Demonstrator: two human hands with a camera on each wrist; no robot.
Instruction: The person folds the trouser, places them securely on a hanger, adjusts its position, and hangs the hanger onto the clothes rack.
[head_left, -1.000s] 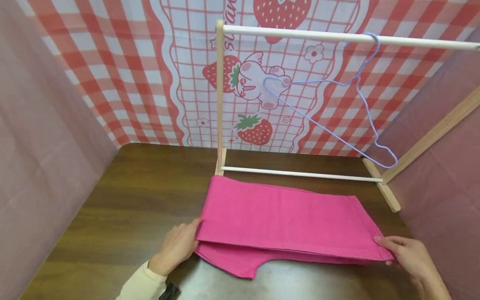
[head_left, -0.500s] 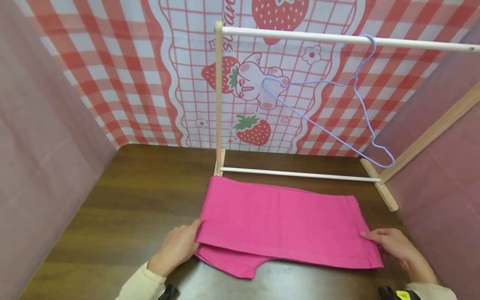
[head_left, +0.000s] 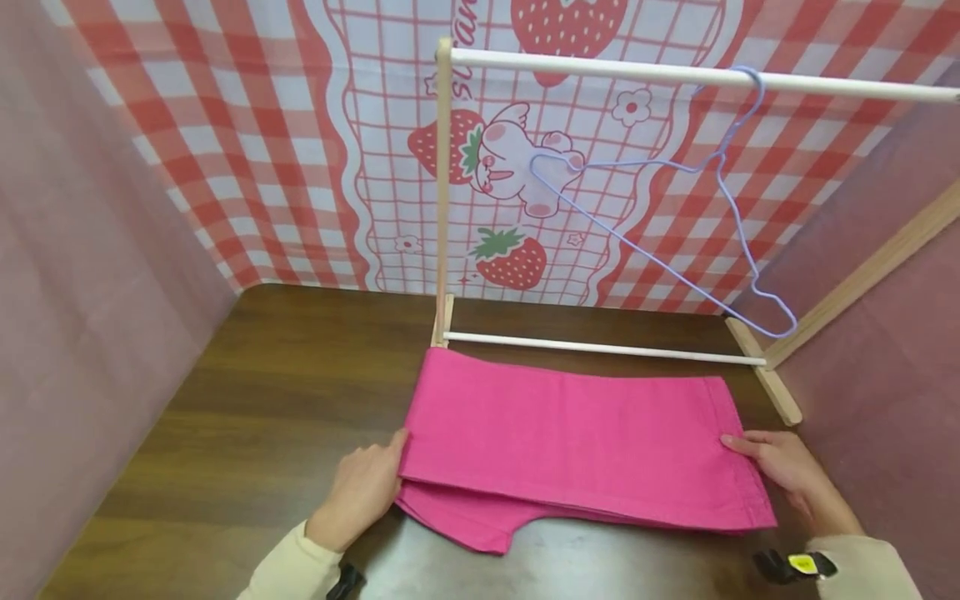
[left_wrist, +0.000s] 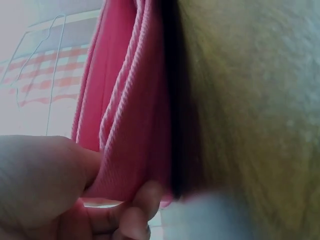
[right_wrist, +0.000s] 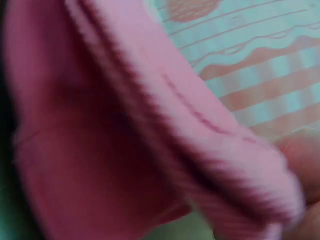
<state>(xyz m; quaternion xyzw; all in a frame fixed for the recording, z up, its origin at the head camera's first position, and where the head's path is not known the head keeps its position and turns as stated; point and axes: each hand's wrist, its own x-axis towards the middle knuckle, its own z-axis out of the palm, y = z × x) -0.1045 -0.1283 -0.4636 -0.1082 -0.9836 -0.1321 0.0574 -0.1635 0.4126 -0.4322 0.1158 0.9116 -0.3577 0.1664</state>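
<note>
A pair of pink trousers (head_left: 570, 433) lies folded on the table, its long side running left to right. A curved flap sticks out from under the top layer at the near left. My left hand (head_left: 363, 487) pinches the left end, thumb on top; in the left wrist view the stacked pink layers (left_wrist: 132, 125) pass between thumb and curled fingers. At the right end, my right hand (head_left: 791, 475) pinches the stitched hem, thumb above and the other fingers hidden below. The right wrist view shows the raised cloth edge (right_wrist: 165, 115), blurred, with fingertips at its lower right.
Behind the trousers stands a wooden rack with a white top rail (head_left: 600, 67) and a low white bar (head_left: 600, 347). A lilac hanger (head_left: 637, 247) hangs from the rail. The brown table (head_left: 262, 417) meets a checked strawberry cloth (head_left: 300, 167) at the back and pink side curtains.
My right hand has moved from the near right corner farther up the hem. The trousers' right end has shifted slightly, its far corner lifting away. My left hand keeps its grip in about the same place.
</note>
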